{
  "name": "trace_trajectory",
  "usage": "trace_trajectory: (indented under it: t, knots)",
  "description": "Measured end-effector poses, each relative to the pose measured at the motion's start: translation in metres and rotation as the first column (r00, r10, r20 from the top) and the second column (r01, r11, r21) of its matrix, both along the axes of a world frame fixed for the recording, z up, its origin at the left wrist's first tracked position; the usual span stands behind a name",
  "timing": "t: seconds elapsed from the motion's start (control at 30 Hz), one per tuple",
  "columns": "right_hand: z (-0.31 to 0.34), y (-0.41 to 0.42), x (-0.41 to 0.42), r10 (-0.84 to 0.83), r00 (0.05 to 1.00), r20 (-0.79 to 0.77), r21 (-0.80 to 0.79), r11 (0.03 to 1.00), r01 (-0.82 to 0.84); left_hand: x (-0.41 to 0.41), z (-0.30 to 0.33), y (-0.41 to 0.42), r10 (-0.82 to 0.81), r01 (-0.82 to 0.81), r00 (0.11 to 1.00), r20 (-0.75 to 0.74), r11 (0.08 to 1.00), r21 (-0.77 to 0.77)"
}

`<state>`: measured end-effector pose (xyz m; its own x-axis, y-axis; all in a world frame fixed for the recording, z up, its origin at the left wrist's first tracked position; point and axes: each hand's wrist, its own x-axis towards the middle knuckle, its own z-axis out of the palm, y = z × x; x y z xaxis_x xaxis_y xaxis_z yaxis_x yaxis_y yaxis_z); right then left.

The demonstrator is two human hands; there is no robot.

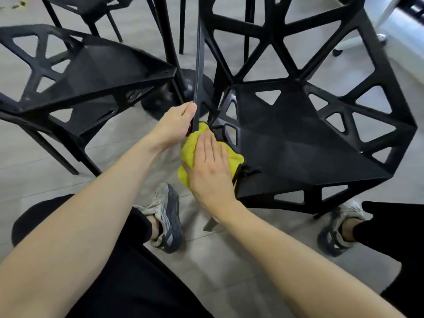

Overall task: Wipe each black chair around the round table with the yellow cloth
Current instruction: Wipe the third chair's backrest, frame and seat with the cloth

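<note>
A black chair (298, 134) with triangular cut-outs stands right in front of me. My left hand (176, 123) grips the lower end of its slanted left side bar. A yellow cloth (190, 148) is bunched against the chair's left front edge. My right hand (210, 166) lies flat on the cloth with straight fingers, pressing it to the seat edge. Part of the cloth is hidden under that hand.
A second black chair (87, 83) stands to the left, a third (91, 8) behind it. The round table's black base (160, 99) and pole sit between the chairs. My shoes (165, 216) are on the grey tiled floor. A white wheeled leg (358, 40) shows at upper right.
</note>
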<state>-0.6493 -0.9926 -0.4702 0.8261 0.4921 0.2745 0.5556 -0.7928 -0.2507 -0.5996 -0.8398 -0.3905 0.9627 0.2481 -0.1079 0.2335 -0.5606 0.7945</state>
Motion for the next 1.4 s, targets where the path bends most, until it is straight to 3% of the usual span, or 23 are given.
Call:
trace_trajectory:
  t: [0.1,0.23,0.4,0.57,0.87,1.03,1.07,1.13,1.17,1.23,1.3,1.4]
  knots:
    - [-0.004,-0.072,-0.006,0.238,0.971,0.034,-0.052,0.970,-0.236,0.000,0.006,-0.005,-0.002,0.001,1.000,-0.019,0.999,-0.049]
    - [0.002,-0.158,0.003,0.333,0.943,0.001,-0.194,0.925,-0.326,-0.005,0.015,-0.008,-0.031,0.018,0.997,-0.077,0.986,-0.165]
    - [0.006,-0.136,0.038,0.144,0.983,-0.116,-0.235,0.957,-0.168,-0.008,0.021,-0.009,-0.043,0.027,0.996,-0.080,0.979,-0.201]
    - [-0.004,-0.090,0.147,-0.073,0.953,-0.294,-0.229,0.973,0.004,-0.008,0.025,-0.010,-0.059,0.041,0.994,-0.095,0.982,-0.182]
    - [-0.015,-0.033,0.246,-0.180,0.969,-0.169,-0.127,0.979,0.160,0.003,0.032,0.006,-0.153,0.132,0.972,-0.181,0.984,-0.120]
    - [0.005,-0.042,0.237,-0.069,0.997,-0.031,-0.131,0.989,0.064,0.015,0.045,0.017,-0.196,0.181,0.953,-0.231,0.980,-0.086]
    - [0.020,-0.044,0.236,-0.073,0.995,-0.074,-0.149,0.987,0.062,0.016,0.048,0.018,-0.200,0.184,0.950,-0.239,0.979,-0.090]
    - [0.052,-0.045,0.248,-0.222,0.937,-0.271,-0.055,0.975,0.215,0.018,0.052,0.019,-0.201,0.183,0.948,-0.248,0.978,-0.096]
    - [0.070,-0.044,0.258,-0.306,0.856,-0.418,0.034,0.936,0.351,0.019,0.053,0.020,-0.195,0.176,0.948,-0.250,0.980,-0.097]
    - [0.114,-0.035,0.277,-0.304,0.720,-0.624,0.239,0.803,0.546,0.020,0.055,0.020,-0.169,0.147,0.954,-0.249,0.983,-0.107]
    - [0.152,-0.011,0.285,-0.182,0.761,-0.623,0.433,0.730,0.529,0.021,0.056,0.018,-0.134,0.099,0.960,-0.247,0.984,-0.151]
    - [0.177,0.036,0.264,0.014,0.932,-0.363,0.504,0.844,0.184,0.020,0.055,0.018,-0.112,0.066,0.961,-0.253,0.981,-0.184]
